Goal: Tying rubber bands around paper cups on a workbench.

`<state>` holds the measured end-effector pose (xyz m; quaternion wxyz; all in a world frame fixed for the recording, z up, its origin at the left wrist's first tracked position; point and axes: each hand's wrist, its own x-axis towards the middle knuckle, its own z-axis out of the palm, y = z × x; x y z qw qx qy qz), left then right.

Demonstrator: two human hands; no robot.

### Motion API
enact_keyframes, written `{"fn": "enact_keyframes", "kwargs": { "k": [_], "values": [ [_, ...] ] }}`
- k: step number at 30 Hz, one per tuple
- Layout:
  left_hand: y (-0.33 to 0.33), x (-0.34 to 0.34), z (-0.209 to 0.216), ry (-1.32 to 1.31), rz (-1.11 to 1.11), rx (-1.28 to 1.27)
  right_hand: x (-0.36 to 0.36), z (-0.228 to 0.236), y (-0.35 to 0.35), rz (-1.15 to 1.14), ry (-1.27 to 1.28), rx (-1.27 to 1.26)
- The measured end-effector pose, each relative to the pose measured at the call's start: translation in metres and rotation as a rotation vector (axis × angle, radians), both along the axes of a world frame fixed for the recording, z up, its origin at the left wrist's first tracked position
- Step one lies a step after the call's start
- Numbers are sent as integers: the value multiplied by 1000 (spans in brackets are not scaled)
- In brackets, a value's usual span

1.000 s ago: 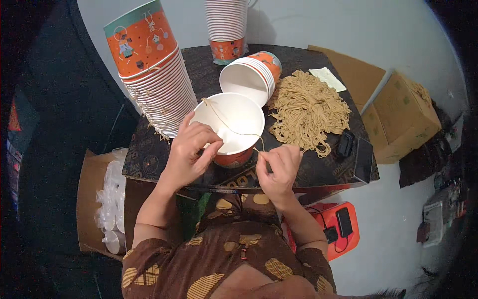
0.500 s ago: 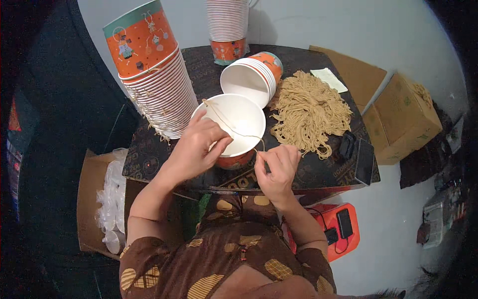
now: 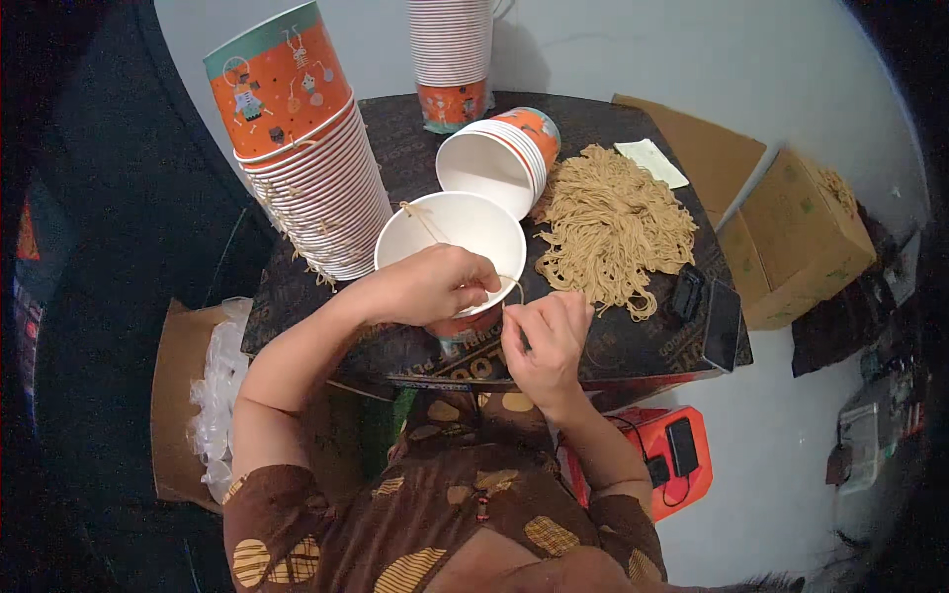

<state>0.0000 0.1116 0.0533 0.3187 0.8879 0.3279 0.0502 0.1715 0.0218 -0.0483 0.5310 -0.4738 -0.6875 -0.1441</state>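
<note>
An orange paper bucket with a white inside (image 3: pixel 474 219) stands upright near the table's front edge. A tan cord (image 3: pixel 425 223) is fixed at its far left rim and runs down into the bucket. My left hand (image 3: pixel 445 283) reaches over the near rim, fingers pinched on the cord inside; the fingertips are partly hidden. Just outside the right side of the rim, my right hand (image 3: pixel 547 341) pinches the cord's end, which loops over the rim there. Cut tan cords (image 3: pixel 623 227) lie heaped to the right of the bucket.
A tall leaning stack of paper buckets (image 3: pixel 321 188) rises at left, cords hanging from its rims. Several nested buckets (image 3: pixel 494 158) lie on their side behind. Another stack (image 3: pixel 452 59) stands at the back. A black phone-like device (image 3: pixel 722 326) is at the table's right edge.
My left hand has moved right and toward me, from the bucket's left side to the near right rim beside my right hand. My right hand has barely moved and keeps its pinch.
</note>
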Motion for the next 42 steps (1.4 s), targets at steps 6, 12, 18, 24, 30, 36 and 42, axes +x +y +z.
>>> {"fn": "enact_keyframes", "kwargs": {
  "k": [6,12,18,24,30,36,42],
  "values": [
    [5,0,-6,-63,-31,-34,1,4,2,6,-27,-3],
    [10,3,-9,-127,-124,54,0,8,4,3,-62,-8],
    [13,7,-13,-148,-145,93,1,10,4,47,-61,-24],
    [9,7,-11,-177,-112,104,3,6,4,40,-53,-48],
    [8,-2,-12,-286,13,90,8,7,2,17,-30,-83],
    [2,0,-6,-350,146,-146,19,19,0,-39,-101,-62],
    [2,9,-9,-568,173,-487,19,25,4,-24,-129,-73]
  ]
}}
